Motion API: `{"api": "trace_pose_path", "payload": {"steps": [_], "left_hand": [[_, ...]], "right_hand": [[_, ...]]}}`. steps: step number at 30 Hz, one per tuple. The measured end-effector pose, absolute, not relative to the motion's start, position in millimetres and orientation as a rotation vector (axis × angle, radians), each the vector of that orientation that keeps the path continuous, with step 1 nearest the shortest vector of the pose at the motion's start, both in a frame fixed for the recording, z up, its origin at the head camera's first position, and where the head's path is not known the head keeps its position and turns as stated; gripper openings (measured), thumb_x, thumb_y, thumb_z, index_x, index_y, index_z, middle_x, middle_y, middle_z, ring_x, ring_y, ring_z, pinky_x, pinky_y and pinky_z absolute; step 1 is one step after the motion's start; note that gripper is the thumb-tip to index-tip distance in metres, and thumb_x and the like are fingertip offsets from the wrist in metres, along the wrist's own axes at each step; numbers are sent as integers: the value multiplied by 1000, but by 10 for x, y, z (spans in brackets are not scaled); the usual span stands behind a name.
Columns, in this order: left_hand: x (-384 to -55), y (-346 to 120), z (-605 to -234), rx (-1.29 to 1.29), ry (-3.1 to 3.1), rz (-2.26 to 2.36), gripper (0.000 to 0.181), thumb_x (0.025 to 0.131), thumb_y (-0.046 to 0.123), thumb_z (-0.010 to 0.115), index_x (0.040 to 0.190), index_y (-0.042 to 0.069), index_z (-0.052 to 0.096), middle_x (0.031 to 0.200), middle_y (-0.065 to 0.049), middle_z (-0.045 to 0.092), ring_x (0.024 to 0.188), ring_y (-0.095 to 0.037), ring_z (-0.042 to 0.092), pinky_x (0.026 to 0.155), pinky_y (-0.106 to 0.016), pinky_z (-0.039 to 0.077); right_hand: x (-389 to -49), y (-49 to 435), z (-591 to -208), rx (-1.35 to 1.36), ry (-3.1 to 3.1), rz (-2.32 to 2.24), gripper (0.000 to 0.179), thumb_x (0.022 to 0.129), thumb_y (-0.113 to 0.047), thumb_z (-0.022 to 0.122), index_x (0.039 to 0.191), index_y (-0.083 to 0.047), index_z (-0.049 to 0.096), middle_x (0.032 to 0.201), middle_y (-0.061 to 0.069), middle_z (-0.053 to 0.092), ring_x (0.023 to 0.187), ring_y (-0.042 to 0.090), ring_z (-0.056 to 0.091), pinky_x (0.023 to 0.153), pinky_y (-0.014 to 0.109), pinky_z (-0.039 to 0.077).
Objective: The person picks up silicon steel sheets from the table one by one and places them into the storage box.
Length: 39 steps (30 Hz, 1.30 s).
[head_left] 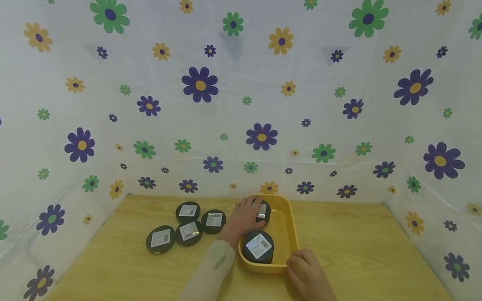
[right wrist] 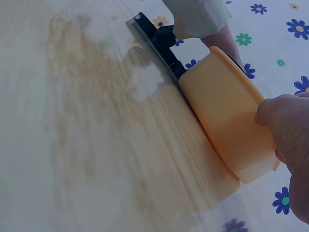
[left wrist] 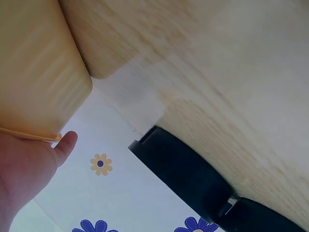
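Note:
A yellow tray [head_left: 291, 225] sits on the wooden table with two round black tins in it. My left hand [head_left: 246, 215] reaches in over the tray's left rim and curls its fingers round the far tin [head_left: 264, 212]. The near tin [head_left: 258, 246] lies flat with its silver label up. My right hand [head_left: 303, 267] grips the tray's near right corner. The right wrist view shows the tray [right wrist: 227, 106] from outside with my right hand [right wrist: 287, 125] on its rim. In the left wrist view, my left hand [left wrist: 29, 164] lies under the tray's wall [left wrist: 38, 72].
Several more black labelled tins [head_left: 189, 232] lie clustered on the table left of the tray. A flowered white cloth [head_left: 241, 104] walls the table at the back and both sides. A black bar [left wrist: 183, 174] runs along the table's edge.

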<state>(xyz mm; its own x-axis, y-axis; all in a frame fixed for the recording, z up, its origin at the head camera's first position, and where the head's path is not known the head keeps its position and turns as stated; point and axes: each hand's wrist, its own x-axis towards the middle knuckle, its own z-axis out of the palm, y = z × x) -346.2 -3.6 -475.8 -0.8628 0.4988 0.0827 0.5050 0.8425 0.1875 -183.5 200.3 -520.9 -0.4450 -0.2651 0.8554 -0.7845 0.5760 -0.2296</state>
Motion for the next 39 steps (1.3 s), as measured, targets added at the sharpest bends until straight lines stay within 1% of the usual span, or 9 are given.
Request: {"api": "trace_pose_path", "payload": {"steps": [14, 21, 26, 33, 39], "left_hand": [[-3495, -32, -4802, -796, -2959, -261, 79, 91, 51, 65, 152, 13, 32, 151, -12, 42, 134, -33, 42, 112, -52, 33], [-3475, -41, -4797, -807, -2944, -293, 77, 94, 48, 64, 153, 13, 30, 149, -14, 43, 133, -34, 42, 110, -52, 35], [-3471, -37, -4805, -794, -2942, -323, 76, 92, 46, 66, 151, 12, 32, 147, -16, 44, 132, -33, 42, 109, -51, 36], [-3487, -31, -4826, -775, -2970, -368, 85, 84, 41, 78, 152, 15, 33, 146, -14, 43, 132, -31, 41, 110, -50, 36], [-3461, -30, -4796, -772, -2969, -382, 82, 84, 36, 79, 150, 15, 35, 145, -15, 43, 132, -32, 41, 109, -51, 36]], "right_hand": [[-1789, 2001, -5157, 787, -2075, 809, 31, 102, -34, 50, 90, -11, 66, 97, 0, 55, 90, 13, 50, 85, 15, 40], [-1780, 2004, -5150, 791, -2072, 804, 30, 102, -33, 49, 90, -11, 66, 97, 0, 55, 90, 13, 50, 85, 14, 40], [-1783, 2007, -5156, 798, -2054, 803, 30, 102, -32, 49, 91, -11, 66, 96, 1, 55, 89, 14, 50, 84, 15, 41], [-1773, 2007, -5167, 770, -2086, 812, 33, 102, -36, 49, 89, -11, 66, 97, -1, 55, 91, 12, 50, 85, 14, 40], [-1786, 2004, -5188, 775, -2070, 805, 31, 102, -35, 49, 90, -12, 66, 97, 0, 56, 90, 14, 51, 85, 16, 41]]}}
